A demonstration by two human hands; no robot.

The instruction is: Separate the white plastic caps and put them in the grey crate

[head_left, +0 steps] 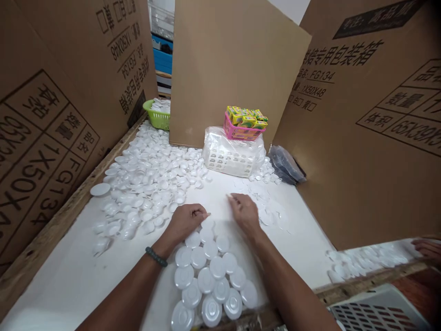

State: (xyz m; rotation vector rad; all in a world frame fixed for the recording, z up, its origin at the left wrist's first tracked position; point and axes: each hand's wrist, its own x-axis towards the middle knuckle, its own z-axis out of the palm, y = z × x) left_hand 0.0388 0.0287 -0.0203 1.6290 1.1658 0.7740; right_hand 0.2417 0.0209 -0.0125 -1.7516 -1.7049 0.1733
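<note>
My left hand (188,224) is above the white tabletop with thumb and fingers pinched together. What it holds, if anything, I cannot make out. To its right, my right hand (245,212) is also closed in a pinch, and its contents are unclear too. Below and between my forearms lie several small white round saucer-like discs (206,280), spread close together. Clear plastic seems to cover or surround them, though its edges are blurred. A large heap of small white cup-like pieces (148,170) lies left of my left hand. Thin white pieces (272,211) lie beyond my right hand.
Tall cardboard boxes (372,138) wall the table. At the back, a plastic-wrapped pack (227,158) carries a pink basket (243,133) of yellow-green boxes. A green basket (160,120) stands back left. Another person's hand (427,248) is at right, near a grey crate (375,312).
</note>
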